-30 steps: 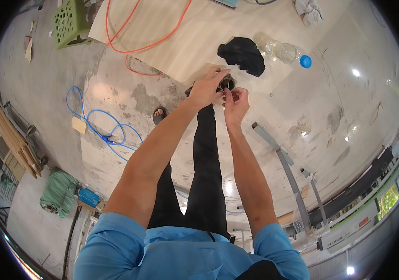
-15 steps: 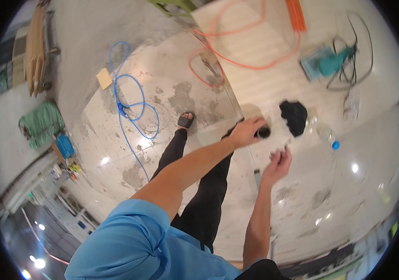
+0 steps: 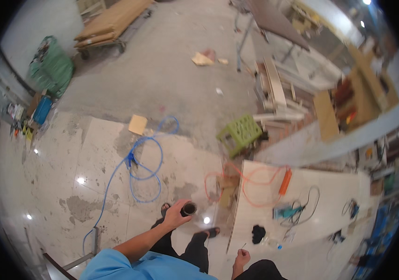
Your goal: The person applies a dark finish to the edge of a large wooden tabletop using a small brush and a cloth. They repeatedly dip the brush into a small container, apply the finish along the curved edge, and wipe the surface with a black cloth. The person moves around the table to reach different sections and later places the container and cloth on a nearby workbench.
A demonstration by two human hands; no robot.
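Presently, the left hand point(image 3: 175, 215) is closed around a small dark cup point(image 3: 189, 208), open mouth upward, contents not discernible. At two o'clock from it lies an orange cord point(image 3: 251, 184) on a white board point(image 3: 330, 205). The right hand point(image 3: 242, 257), at five o'clock, pinches a thin pin-like piece point(image 3: 245, 244). A green crate-stool point(image 3: 239, 134) stands at one o'clock, empty.

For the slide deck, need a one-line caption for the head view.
Standing on a glossy tiled floor, the left hand holds a small dark cylinder, the right hand pinches a thin sliver.
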